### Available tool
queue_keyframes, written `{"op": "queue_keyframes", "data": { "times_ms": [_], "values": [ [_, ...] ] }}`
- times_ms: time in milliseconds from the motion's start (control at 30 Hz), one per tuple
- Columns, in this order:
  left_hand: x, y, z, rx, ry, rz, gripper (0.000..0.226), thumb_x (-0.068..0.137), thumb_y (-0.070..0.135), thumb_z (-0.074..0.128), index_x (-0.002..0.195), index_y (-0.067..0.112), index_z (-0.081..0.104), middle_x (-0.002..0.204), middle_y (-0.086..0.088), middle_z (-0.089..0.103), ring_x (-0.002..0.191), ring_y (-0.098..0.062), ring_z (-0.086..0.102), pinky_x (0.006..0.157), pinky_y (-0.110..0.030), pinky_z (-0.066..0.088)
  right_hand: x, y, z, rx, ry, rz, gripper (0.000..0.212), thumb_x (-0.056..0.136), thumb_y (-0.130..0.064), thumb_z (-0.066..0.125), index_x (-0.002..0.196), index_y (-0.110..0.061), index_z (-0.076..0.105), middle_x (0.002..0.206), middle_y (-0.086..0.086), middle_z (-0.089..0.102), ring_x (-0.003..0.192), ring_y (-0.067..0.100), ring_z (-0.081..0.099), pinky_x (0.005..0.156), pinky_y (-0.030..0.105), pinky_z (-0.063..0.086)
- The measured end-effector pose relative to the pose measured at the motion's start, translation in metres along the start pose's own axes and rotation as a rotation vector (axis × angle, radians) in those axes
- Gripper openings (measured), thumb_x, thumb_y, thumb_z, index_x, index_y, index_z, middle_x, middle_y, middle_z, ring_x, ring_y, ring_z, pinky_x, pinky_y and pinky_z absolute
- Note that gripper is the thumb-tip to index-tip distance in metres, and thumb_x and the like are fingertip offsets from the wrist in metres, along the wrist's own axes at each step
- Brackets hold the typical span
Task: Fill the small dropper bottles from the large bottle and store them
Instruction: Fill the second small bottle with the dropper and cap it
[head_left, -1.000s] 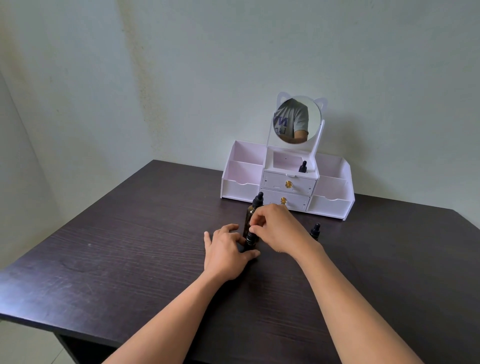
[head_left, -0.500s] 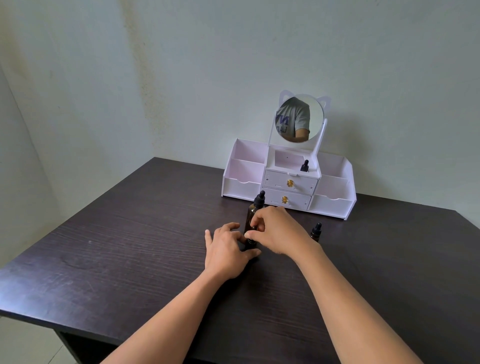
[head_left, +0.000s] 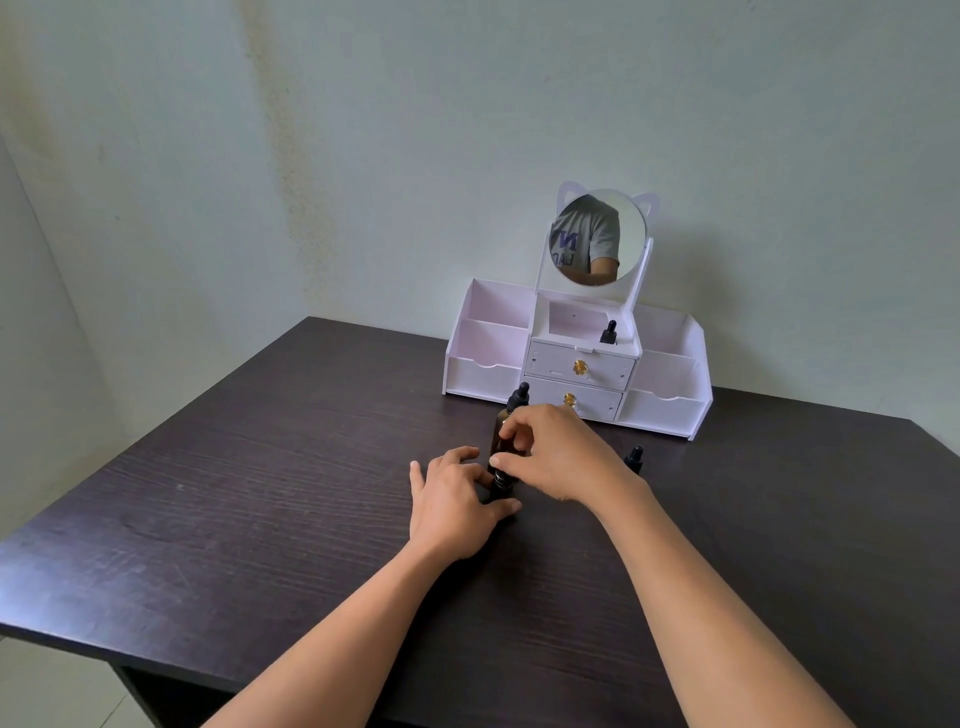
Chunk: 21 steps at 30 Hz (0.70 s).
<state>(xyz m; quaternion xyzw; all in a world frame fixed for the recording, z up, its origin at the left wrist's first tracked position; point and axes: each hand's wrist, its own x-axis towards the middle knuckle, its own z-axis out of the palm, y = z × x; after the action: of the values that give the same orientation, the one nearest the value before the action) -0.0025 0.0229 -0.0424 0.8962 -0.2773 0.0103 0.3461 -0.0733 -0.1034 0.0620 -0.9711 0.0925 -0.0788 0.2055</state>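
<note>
The left hand (head_left: 457, 501) curls round the base of a small dropper bottle (head_left: 503, 484) on the counter (head_left: 260, 493). The large bottle (head_left: 518, 400) stands just behind. The right hand (head_left: 558, 457) pinches the small bottle's cap. A jerky twist could topple the large bottle or tip the small one. A spare bottle (head_left: 635, 460) waits to the right.

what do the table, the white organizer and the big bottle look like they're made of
The table looks like dark wood or wood-look laminate, matte, with grain lines showing. The organizer seems to be white plastic or painted board, with smooth, thin, flat panels; which of the two is unclear. The large bottle looks like dark amber glass or plastic, with a black dropper cap.
</note>
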Motion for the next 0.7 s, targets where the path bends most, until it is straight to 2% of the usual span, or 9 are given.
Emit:
{"op": "queue_keyframes", "data": {
  "times_ms": [67,133,233,300,400,500,567,633,700],
  "values": [
    [0.0002,-0.0010,0.0006,0.004,0.005,0.002,0.039,0.077,0.060,0.073,0.103,0.032,0.072,0.148,0.011,0.044,0.139,-0.011,0.034,0.121,-0.054,0.003,0.0008,-0.0012,0.0008,-0.017,0.030,-0.011,0.018,0.087,-0.037,0.071,0.101,-0.029,0.066,0.085,-0.012,0.064,0.078,0.006,0.060,0.075,0.032,0.055],
    [-0.0001,0.0013,0.0008,0.005,0.001,0.004,0.038,0.078,0.060,0.073,0.103,0.031,0.071,0.148,0.011,0.043,0.139,-0.012,0.034,0.122,-0.053,0.002,0.0014,0.0008,0.0009,0.001,0.016,-0.028,0.012,0.089,-0.023,0.069,0.100,-0.028,0.067,0.084,-0.012,0.066,0.076,0.004,0.060,0.078,0.033,0.056],
    [-0.0005,0.0033,0.0000,0.012,-0.004,0.006,0.038,0.078,0.060,0.073,0.103,0.031,0.071,0.148,0.010,0.043,0.139,-0.012,0.033,0.122,-0.054,0.003,0.0013,0.0017,-0.0020,0.100,-0.047,-0.045,0.036,0.082,-0.004,0.060,0.109,-0.026,0.069,0.093,-0.013,0.067,0.074,0.002,0.056,0.075,0.022,0.050],
    [-0.0003,0.0016,-0.0010,0.006,0.000,0.000,0.037,0.078,0.060,0.073,0.101,0.031,0.071,0.148,0.010,0.043,0.140,-0.012,0.033,0.122,-0.054,0.002,0.0012,-0.0012,-0.0030,0.094,-0.035,-0.054,0.036,0.080,-0.013,0.066,0.112,-0.029,0.068,0.094,-0.015,0.064,0.074,0.001,0.054,0.072,0.019,0.047],
    [-0.0006,0.0002,-0.0006,-0.004,0.001,-0.001,0.037,0.078,0.059,0.073,0.103,0.032,0.072,0.148,0.011,0.043,0.140,-0.012,0.033,0.122,-0.054,0.001,0.0014,-0.0009,-0.0010,0.016,0.005,-0.015,0.023,0.084,-0.038,0.071,0.106,-0.030,0.066,0.086,-0.013,0.064,0.075,0.003,0.058,0.073,0.030,0.054],
    [-0.0011,0.0023,0.0001,-0.003,-0.002,0.002,0.037,0.078,0.059,0.073,0.102,0.031,0.071,0.149,0.010,0.043,0.140,-0.011,0.032,0.122,-0.054,0.002,0.0020,0.0023,0.0005,-0.010,-0.010,-0.013,0.015,0.089,-0.028,0.068,0.104,-0.028,0.066,0.085,-0.013,0.065,0.076,0.003,0.059,0.077,0.032,0.055],
    [-0.0010,0.0027,-0.0006,0.004,-0.004,0.003,0.036,0.078,0.059,0.073,0.102,0.031,0.071,0.149,0.010,0.042,0.141,-0.011,0.032,0.122,-0.053,0.001,0.0026,0.0023,-0.0003,0.067,-0.048,-0.031,0.027,0.086,-0.014,0.065,0.110,-0.027,0.067,0.095,-0.012,0.066,0.074,0.000,0.056,0.075,0.024,0.051],
    [-0.0009,0.0017,-0.0009,-0.002,-0.006,0.001,0.036,0.078,0.059,0.073,0.101,0.032,0.070,0.149,0.010,0.042,0.141,-0.012,0.031,0.122,-0.053,0.000,0.0031,0.0015,-0.0018,0.091,-0.052,-0.033,0.033,0.082,-0.019,0.069,0.113,-0.028,0.065,0.099,-0.013,0.063,0.074,0.000,0.054,0.074,0.021,0.048],
    [-0.0007,0.0009,-0.0012,-0.005,-0.003,-0.001,0.036,0.078,0.059,0.073,0.102,0.032,0.071,0.149,0.010,0.043,0.141,-0.012,0.031,0.122,-0.053,0.000,0.0037,0.0018,-0.0022,0.063,-0.032,-0.015,0.030,0.082,-0.032,0.073,0.111,-0.029,0.064,0.094,-0.012,0.062,0.075,0.002,0.055,0.075,0.027,0.052]
  ]
}}
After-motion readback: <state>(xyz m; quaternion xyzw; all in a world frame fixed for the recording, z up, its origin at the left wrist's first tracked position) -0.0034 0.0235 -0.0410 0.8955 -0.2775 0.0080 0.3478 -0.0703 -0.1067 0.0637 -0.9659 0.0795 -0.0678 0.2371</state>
